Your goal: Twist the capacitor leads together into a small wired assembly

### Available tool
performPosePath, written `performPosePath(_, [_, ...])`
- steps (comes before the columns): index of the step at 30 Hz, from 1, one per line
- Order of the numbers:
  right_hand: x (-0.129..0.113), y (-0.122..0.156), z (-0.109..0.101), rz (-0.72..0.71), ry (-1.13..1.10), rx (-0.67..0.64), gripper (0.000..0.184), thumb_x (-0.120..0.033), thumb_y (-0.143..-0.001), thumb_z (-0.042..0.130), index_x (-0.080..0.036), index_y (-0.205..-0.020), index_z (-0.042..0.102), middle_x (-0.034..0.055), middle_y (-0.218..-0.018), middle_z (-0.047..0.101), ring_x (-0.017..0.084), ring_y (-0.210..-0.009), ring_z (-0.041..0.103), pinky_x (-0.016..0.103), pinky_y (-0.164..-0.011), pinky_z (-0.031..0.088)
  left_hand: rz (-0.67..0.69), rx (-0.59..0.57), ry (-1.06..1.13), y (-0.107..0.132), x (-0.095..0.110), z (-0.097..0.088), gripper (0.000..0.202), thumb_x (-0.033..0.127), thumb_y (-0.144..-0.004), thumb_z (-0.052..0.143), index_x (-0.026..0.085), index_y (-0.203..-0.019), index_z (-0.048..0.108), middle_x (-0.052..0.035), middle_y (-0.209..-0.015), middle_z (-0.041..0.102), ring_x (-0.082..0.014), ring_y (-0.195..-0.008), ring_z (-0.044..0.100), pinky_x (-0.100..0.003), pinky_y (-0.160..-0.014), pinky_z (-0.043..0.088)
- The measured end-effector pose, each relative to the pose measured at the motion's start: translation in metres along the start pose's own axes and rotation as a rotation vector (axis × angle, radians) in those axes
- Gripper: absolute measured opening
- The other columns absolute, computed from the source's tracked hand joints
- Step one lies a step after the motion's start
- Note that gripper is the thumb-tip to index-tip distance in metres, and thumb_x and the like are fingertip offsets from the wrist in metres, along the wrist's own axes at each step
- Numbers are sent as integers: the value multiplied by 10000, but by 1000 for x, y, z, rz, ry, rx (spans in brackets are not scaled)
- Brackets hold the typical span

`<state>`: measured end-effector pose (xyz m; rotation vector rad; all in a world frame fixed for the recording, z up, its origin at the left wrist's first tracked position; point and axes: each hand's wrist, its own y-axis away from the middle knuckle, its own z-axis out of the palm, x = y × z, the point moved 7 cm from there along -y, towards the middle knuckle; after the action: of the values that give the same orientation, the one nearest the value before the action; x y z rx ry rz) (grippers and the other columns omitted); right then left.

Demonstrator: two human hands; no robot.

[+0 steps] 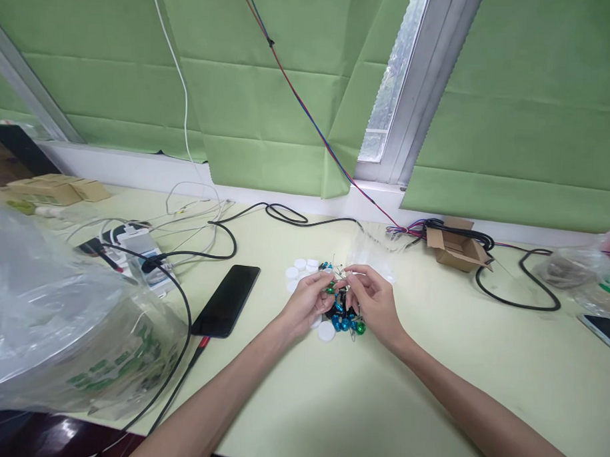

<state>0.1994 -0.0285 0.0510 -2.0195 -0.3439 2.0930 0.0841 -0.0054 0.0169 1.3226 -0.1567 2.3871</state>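
Observation:
Both hands meet over a small pile at the middle of the table. My left hand (306, 303) is closed in a pinch around a small shiny green ball (330, 289), bell-like in look. Beside it, my right hand (376, 304) has thumb and fingertips pressed together; thin metal wire shows near the tips, but what it grips is too small to make out. Below the fingers lie several shiny blue balls (345, 324), another green ball (360, 328) and some dark pieces. White round discs (326, 331) lie around the pile, partly hidden by my left hand.
To the left lie a black phone (227, 300) and a large clear plastic bag (76, 327). Cables (229, 242) run along the back. An open cardboard box (457, 250) stands back right, with another phone (601, 331) at the right edge. Clear plastic (369, 254) lies behind my hands.

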Motion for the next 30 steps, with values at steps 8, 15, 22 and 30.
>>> performPosePath(8, [-6, 0, -1, -53, 111, -47, 238, -398, -919, 550, -208, -1046, 616, 36, -808, 694, 115, -518, 549, 235, -466, 443, 3, 16, -97, 2, 2, 1, 248, 352, -791, 696, 135, -796, 577, 12, -698, 536, -5, -372, 379, -173, -370, 179])
performPosePath(15, [-15, 0, -1, -122, 232, -91, 183, -327, -939, 524, -208, -1037, 621, 23, -800, 689, 120, -548, 554, 253, -561, 479, 27, 35, -153, 4, 5, 3, 290, 399, -768, 710, 142, -749, 576, 19, -680, 539, -5, -365, 387, -180, -373, 185])
performPosePath(22, [-24, 0, -1, -177, 321, -108, 179, -291, -940, 508, -211, -1033, 639, 18, -810, 692, 121, -569, 583, 244, -573, 492, 42, 17, -170, 4, 4, 2, 256, 383, -791, 687, 144, -763, 600, 12, -716, 551, 0, -369, 384, -187, -373, 179])
performPosePath(30, [-28, -2, -2, -195, 420, -136, 192, -289, -942, 504, -207, -1028, 655, 23, -815, 690, 125, -573, 573, 250, -576, 488, 33, 30, -205, 5, 4, 4, 247, 375, -804, 670, 143, -753, 600, 13, -709, 532, 0, -368, 368, -191, -371, 173])
